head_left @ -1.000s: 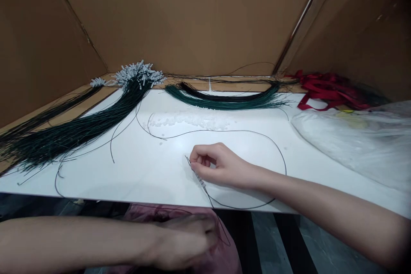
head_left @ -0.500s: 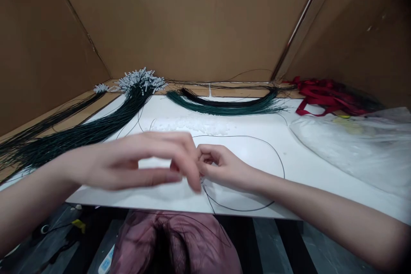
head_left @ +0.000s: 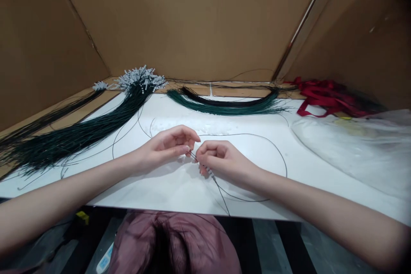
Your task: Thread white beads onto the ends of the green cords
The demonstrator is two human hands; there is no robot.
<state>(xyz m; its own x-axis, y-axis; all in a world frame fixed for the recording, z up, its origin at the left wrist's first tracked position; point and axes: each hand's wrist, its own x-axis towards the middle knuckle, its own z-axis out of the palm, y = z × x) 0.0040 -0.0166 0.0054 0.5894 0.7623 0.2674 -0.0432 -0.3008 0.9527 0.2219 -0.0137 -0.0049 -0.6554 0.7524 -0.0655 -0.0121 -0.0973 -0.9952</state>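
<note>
Just over the white board, my left hand (head_left: 170,143) pinches a thin dark wire (head_left: 193,155) between thumb and fingertips. Close beside it my right hand (head_left: 221,156) is closed on the same wire, and the two hands nearly touch. Below the right fingers a short row of small white beads (head_left: 209,172) sits on the wire. From the beads, one end hangs toward the board's front edge, while a long loop (head_left: 284,158) curves round behind the right wrist. Loose white beads (head_left: 218,127) lie scattered behind the hands.
A dark green wire bundle with white beaded tips (head_left: 141,80) lies at the left. Behind the hands is a curved bundle of green and black wires (head_left: 224,107). Red ribbon (head_left: 324,96) and a clear plastic bag (head_left: 353,150) lie on the right. Cardboard walls (head_left: 192,21) surround the board (head_left: 154,197).
My left hand, blurred and raised before, has come down and back to the wire and now pinches it. My right hand has tilted slightly, bringing the beads into view.
</note>
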